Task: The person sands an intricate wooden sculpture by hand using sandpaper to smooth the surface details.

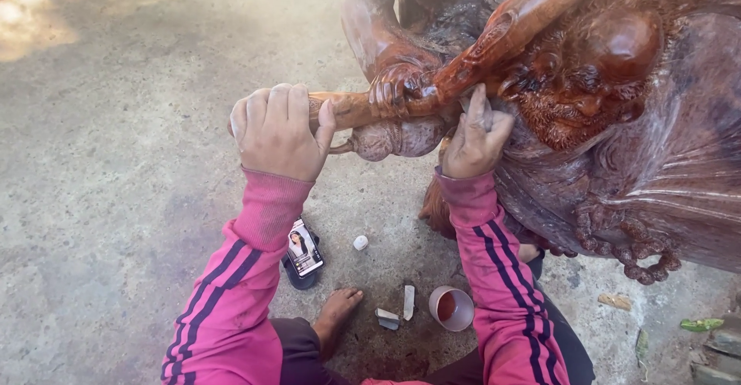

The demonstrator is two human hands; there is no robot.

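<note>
Left hand [274, 132] clenched around the carved staff [351, 109] of the red-brown wooden statue [617, 146], steadying it. Right hand [476, 140] presses beneath the staff, fingers possibly pinching an abrasive; unclear.

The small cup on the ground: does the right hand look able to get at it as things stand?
Probably yes: the cup stands uncovered beside the right forearm, though the right hand is pressed against the wooden carving.

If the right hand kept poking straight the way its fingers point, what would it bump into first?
The right hand points up into the carved wooden statue. Its fingertips already seem to touch the wood just under the carved staff, so it would likely meet that first, though depth is hard to judge.
</note>
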